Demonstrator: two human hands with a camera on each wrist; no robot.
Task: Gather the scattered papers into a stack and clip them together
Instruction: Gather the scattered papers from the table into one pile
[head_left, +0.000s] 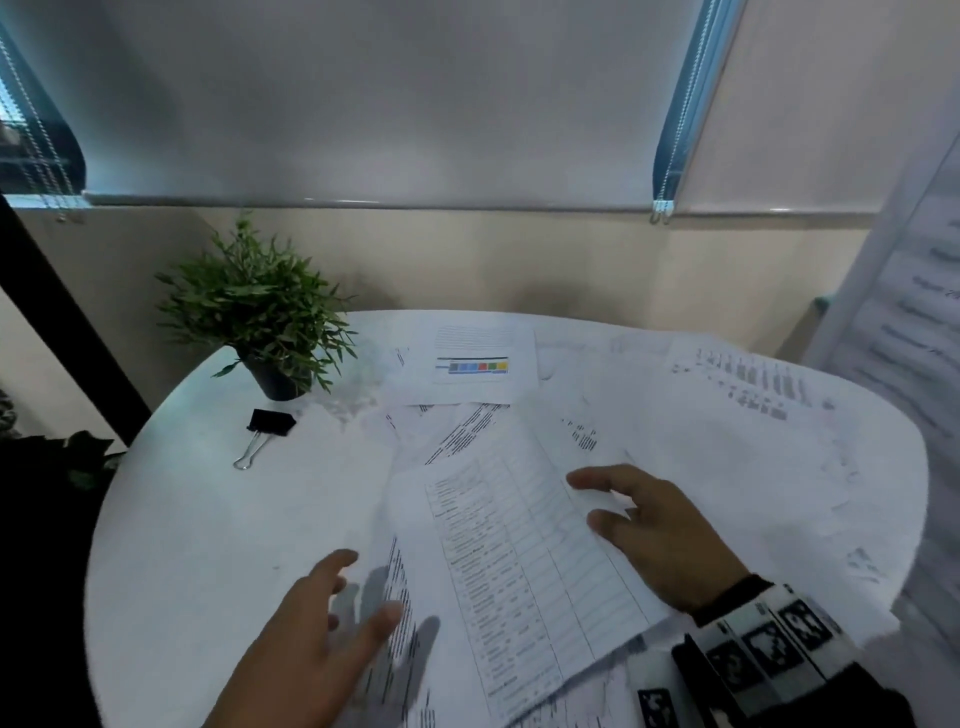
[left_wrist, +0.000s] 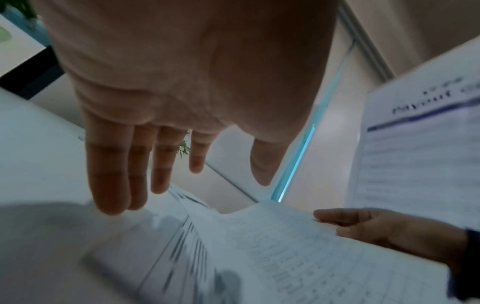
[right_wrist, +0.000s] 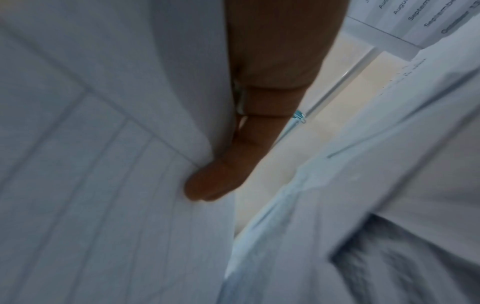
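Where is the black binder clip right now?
In the head view, the binder clip lies on the left side of the white table, just in front of the potted plant, untouched, left of the scattered papers.

White papers, black print; one sheet with multicoloured bar. Black clip. Green plant, black pot. White table.

A round white table fills the lower middle of the head view, with a green plant in a dark pot standing at its upper-left edge. Behind, pale blinds cover the top of the frame, bead cords hanging at upper right.
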